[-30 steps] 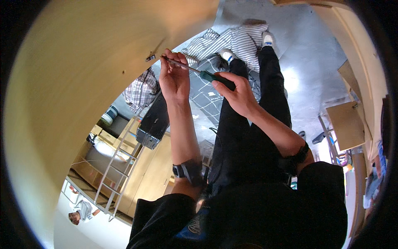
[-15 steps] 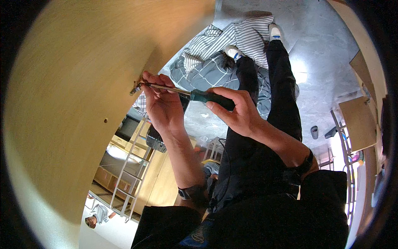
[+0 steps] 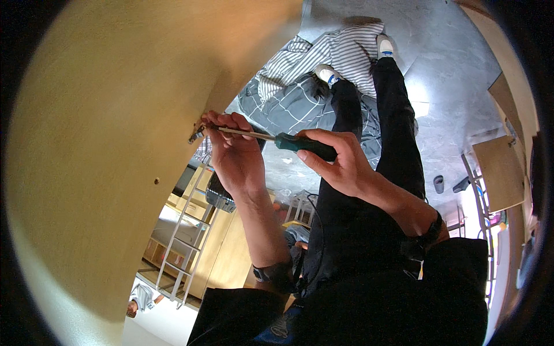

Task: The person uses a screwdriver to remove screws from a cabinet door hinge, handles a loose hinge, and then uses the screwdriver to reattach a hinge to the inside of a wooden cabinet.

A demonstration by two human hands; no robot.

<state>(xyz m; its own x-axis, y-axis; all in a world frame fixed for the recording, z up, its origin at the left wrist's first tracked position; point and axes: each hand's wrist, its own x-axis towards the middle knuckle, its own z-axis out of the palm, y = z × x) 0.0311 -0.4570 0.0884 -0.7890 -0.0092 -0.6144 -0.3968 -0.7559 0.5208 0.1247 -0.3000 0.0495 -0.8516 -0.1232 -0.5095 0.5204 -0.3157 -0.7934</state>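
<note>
A screwdriver [image 3: 294, 145] with a dark green handle and a long metal shaft is gripped by my right hand [image 3: 350, 164], fingers wrapped round the handle. Its shaft points left to a small metal fitting [image 3: 196, 135], which looks like a hinge, at the edge of a large light wood panel [image 3: 104, 115]. My left hand [image 3: 238, 158], palm up, has its thumb and fingertips closed beside the shaft's tip, against the fitting. Whatever those fingertips pinch is hidden. Lower on the panel shows a small dark hole [image 3: 156, 181].
Striped and checked bedding [image 3: 311, 95] lies on the grey floor around my feet. A metal ladder [image 3: 187, 242] stands beyond the panel's edge, with a person [image 3: 141, 299] farther off. At right are another ladder [image 3: 482, 213], a wood board [image 3: 497, 173] and a slipper [image 3: 438, 184].
The panel, its fitting, both hands and the screwdriver have shifted slightly right and down in view. Both hands keep their grip, and the screwdriver still points at the fitting.
</note>
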